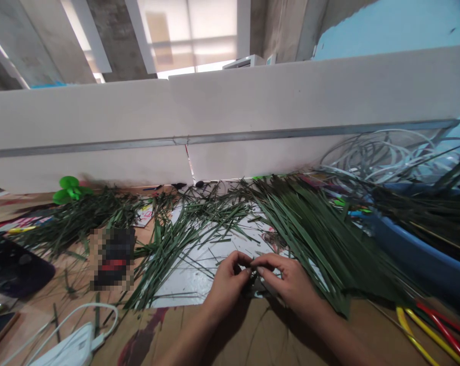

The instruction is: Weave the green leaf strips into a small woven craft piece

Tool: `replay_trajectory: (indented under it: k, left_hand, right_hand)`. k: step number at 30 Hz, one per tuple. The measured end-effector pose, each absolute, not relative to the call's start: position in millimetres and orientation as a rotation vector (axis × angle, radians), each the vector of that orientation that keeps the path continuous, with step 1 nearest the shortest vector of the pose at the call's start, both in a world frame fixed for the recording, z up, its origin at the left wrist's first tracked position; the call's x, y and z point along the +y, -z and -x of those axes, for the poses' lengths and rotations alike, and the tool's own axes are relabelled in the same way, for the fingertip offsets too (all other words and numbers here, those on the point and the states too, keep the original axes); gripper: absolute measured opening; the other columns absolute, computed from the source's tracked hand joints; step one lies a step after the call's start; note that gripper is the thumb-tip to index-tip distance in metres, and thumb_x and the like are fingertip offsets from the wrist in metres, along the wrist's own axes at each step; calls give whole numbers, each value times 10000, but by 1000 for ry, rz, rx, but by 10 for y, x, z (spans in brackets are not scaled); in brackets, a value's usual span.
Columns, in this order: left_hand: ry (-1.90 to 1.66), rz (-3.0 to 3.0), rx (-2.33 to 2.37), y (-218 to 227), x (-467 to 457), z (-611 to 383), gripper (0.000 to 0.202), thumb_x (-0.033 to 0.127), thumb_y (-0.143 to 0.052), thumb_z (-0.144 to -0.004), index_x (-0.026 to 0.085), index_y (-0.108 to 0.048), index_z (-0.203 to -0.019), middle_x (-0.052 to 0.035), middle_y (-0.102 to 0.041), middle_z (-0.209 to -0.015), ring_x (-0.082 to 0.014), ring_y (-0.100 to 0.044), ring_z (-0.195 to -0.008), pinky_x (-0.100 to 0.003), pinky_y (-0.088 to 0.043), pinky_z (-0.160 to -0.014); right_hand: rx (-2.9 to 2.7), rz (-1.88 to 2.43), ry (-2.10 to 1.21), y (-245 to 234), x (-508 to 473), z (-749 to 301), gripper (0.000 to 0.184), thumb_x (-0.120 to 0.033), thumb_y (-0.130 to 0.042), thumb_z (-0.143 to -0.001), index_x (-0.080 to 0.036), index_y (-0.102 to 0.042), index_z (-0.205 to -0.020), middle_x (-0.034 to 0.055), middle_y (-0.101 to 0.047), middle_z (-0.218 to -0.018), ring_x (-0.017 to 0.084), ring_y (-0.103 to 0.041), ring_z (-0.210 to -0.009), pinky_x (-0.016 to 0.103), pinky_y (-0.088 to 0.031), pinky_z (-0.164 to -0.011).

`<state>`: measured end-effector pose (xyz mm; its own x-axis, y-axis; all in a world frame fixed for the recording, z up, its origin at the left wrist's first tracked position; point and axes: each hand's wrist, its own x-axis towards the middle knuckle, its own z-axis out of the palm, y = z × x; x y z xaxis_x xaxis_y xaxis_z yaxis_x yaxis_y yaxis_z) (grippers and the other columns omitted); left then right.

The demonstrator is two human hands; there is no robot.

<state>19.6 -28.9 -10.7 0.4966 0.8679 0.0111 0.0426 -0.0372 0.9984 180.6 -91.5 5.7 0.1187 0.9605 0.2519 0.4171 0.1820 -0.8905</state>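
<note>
Left hand [227,287] and right hand [285,279] meet — fingers pinching a leaf strip [257,287], seemingly; short, tight grip suits.

Bright window [188,35] glare up top, shadow under R hand [291,284], edges warped w/ blur.

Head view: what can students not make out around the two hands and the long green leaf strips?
Head view: what the hands pinch, covered by the left hand and right hand.
Head view: dark rectangular object, pixel-blurred.
Head view: blue plastic tub, cut off by the right edge.
Head view: white plastic box with cable, cut off by the bottom edge.
</note>
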Motion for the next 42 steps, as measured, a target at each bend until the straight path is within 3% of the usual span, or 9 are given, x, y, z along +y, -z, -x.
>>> replay_trajectory:
  k: [3, 6, 8, 15, 21, 26, 31, 38, 42]
  left_hand:
    - [-810, -1486, 843, 128, -286, -205, 151, 154, -624, -712, 186, -634, -859, -49, -672, -855, -174, -585, -780, -263, -450, -691]
    - [-815, -1420, 809, 151, -282, -216, 155, 162, -641, -722, 178, -617, -874, -44, -660, -849, -167, -589, -776, -260, -452, -696]
    - [-811, -1372, 788, 159, -283, -220, 163, 161, -649, -725, 177, -603, -880, -32, -642, -818, -158, -586, -751, -257, -447, -682]
    - [-802, -1234, 692, 128, -309, -213, 183, 185, -720, -721, 191, -575, -832, 5, -606, -723, -128, -553, -666, -231, -405, -618]
    - [-815, -1212, 711, 165, -289, -209, 171, 167, -725, -716, 193, -578, -800, 1, -621, -724, -132, -572, -670, -238, -422, -638]
    - [-810, -1233, 704, 172, -288, -210, 179, 197, -750, -721, 189, -594, -808, -2, -624, -730, -128, -565, -670, -232, -411, -624]
    - [-802, -1210, 686, 125, -311, -220, 218, 222, -790, -697, 184, -611, -814, -2, -621, -718, -132, -580, -670, -244, -424, -637]
    - [-780, -1196, 796, 136, -279, -231, 314, 243, -800, -634, 152, -666, -902, -42, -696, -701, -178, -646, -678, -269, -452, -637]
    - [-764, -1170, 838, 180, -279, -241, 223, 230, -786, -621, 138, -701, -805, -62, -709, -696, -173, -634, -644, -280, -453, -631]
  right_hand:
    - [-1330, 1322, -844, -50, -914, -1815, 248, -283, -573, -847, -232, -784, -966, 64, -769, -956, 257, -691, -895, 356, -499, -838]
    - [-1176, 1279, -953, -33, -905, -1827, 385, -279, -556, -836, -220, -700, -1188, 80, -761, -1004, 223, -687, -777, 345, -520, -757]
    - [-1173, 1297, -936, -29, -894, -1836, 440, -256, -562, -814, -220, -655, -1243, 88, -754, -1047, 226, -691, -809, 333, -519, -734]
    - [-1568, 1474, -588, -47, -867, -1851, 333, -127, -510, -762, -221, -725, -998, 45, -731, -1037, 214, -647, -891, 331, -463, -815]
    - [-1560, 1595, -392, -41, -878, -1902, 161, -232, -543, -872, -220, -701, -845, 35, -699, -898, 221, -639, -875, 321, -441, -785]
    - [-1583, 1601, -386, -24, -876, -1921, 228, -218, -551, -876, -238, -720, -1028, 42, -691, -990, 225, -642, -941, 325, -445, -831]
    - [-1631, 1640, -305, 9, -874, -1925, 194, -183, -548, -882, -237, -732, -913, 38, -645, -943, 218, -636, -886, 323, -449, -790]
    - [-1682, 1536, 94, -3, -912, -1932, 176, -176, -554, -939, -213, -725, -954, 65, -642, -991, 223, -609, -890, 334, -437, -810]
    - [-1749, 1549, 272, -24, -948, -1909, 203, -155, -547, -946, -219, -735, -986, 68, -653, -965, 232, -597, -877, 340, -409, -783]
